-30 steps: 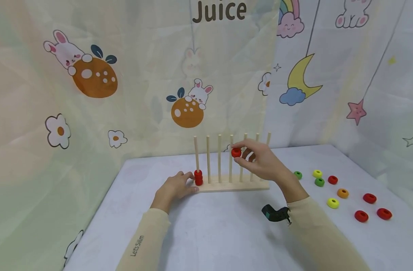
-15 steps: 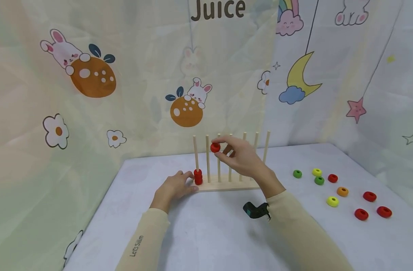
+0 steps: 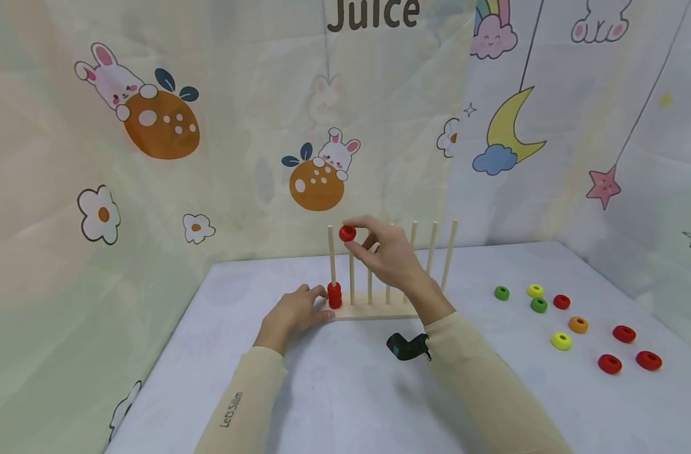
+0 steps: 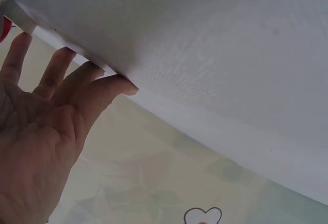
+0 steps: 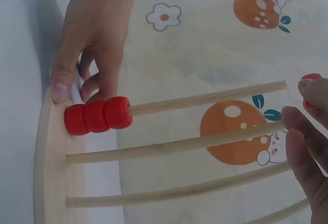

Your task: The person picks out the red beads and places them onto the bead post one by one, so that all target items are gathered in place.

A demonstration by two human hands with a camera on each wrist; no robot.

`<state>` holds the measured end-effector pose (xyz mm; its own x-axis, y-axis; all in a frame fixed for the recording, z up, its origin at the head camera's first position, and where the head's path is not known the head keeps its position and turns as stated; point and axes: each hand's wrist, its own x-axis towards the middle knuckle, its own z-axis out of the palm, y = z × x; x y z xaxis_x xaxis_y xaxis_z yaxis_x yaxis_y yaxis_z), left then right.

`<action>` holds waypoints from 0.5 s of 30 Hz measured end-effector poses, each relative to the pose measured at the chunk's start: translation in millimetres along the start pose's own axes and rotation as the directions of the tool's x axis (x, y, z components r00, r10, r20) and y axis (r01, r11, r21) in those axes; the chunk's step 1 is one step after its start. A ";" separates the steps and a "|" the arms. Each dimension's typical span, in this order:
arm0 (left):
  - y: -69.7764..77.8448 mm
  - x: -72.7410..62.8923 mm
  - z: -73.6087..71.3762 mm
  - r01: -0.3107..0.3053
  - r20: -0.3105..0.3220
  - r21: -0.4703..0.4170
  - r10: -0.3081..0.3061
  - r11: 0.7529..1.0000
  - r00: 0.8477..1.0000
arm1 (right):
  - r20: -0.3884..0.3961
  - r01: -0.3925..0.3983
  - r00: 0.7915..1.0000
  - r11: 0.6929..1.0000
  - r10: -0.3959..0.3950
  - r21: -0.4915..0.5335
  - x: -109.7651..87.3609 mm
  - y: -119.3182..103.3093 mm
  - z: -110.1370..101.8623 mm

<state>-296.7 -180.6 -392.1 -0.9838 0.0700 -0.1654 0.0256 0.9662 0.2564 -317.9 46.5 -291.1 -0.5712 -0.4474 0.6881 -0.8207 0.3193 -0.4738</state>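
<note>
In the head view, my right hand (image 3: 392,255) pinches a red bead (image 3: 347,233) between thumb and fingertips. It is near the top of the leftmost peg (image 3: 331,252) of a wooden peg rack (image 3: 374,311), just to the right of it. The right wrist view has that held bead (image 5: 311,76) apart from the peg's tip. Three red beads (image 5: 97,116) are stacked on this peg at the base. My left hand (image 3: 292,313) holds the left end of the rack's base, thumb on the front edge and fingers behind. In the left wrist view the left hand (image 4: 46,116) hides most of the rack.
Loose beads lie on the white table (image 3: 334,391) to the right: green (image 3: 539,305), yellow (image 3: 561,341), orange (image 3: 578,325) and several red (image 3: 624,333). Several bare pegs (image 3: 449,255) rise from the rack. A printed cloth (image 3: 238,157) hangs behind.
My right hand has carried the red bead left across the rack and slightly upward, to the leftmost peg. The left hand stays at the base's end.
</note>
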 end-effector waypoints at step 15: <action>-3.7 0.0 -1.1 -0.024 0.000 -0.015 0.024 1.000 1.000 | 0.011 -0.108 0.994 0.994 0.108 0.036 26.5 -10.9 19.5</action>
<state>-297.0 -184.4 -392.0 -0.9829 0.0931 -0.1587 0.0467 0.9605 0.2743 -324.3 14.9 -278.3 -0.6562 -0.4198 0.6270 -0.7541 0.3357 -0.5645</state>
